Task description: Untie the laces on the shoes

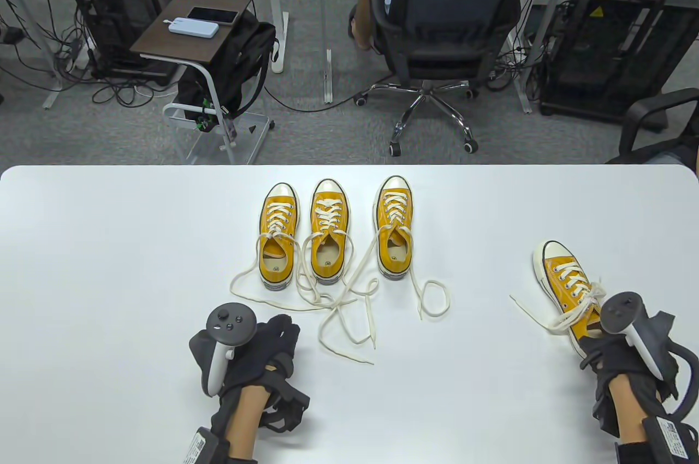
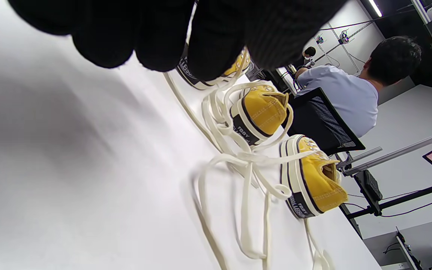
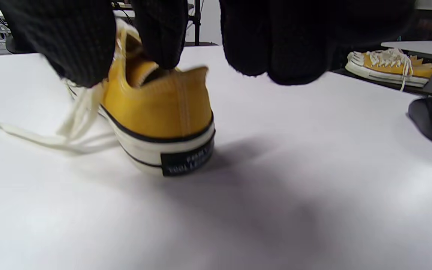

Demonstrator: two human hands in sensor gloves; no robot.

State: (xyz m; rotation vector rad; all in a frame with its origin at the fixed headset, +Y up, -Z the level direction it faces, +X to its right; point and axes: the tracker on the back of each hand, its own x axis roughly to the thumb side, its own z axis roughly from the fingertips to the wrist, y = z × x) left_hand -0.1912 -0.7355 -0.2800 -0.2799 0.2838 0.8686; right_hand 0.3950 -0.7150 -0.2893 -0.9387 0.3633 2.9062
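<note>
Right hand is on the fourth shoe, at the heel end. In the right wrist view I see the fingers pinching the collar of that shoe, one fingertip inside the opening, heel lifted slightly and blurred. Its bow is tied, sitting just ahead of the hand, with a loose lace end trailing out to the hand's left on the table.

Left hand rests on the table, fingers curled down and grasping nothing I can see; whether it's fully clenched, I can't tell. In the left wrist view the fingertips hang over the heel of the nearest shoe.

Three shoes stand in a row beyond the left hand, toes away from me: left shoe, middle shoe, right shoe. All three are undone, their laces sprawled in a tangle just to the right of the left hand, well apart from the right hand.
</note>
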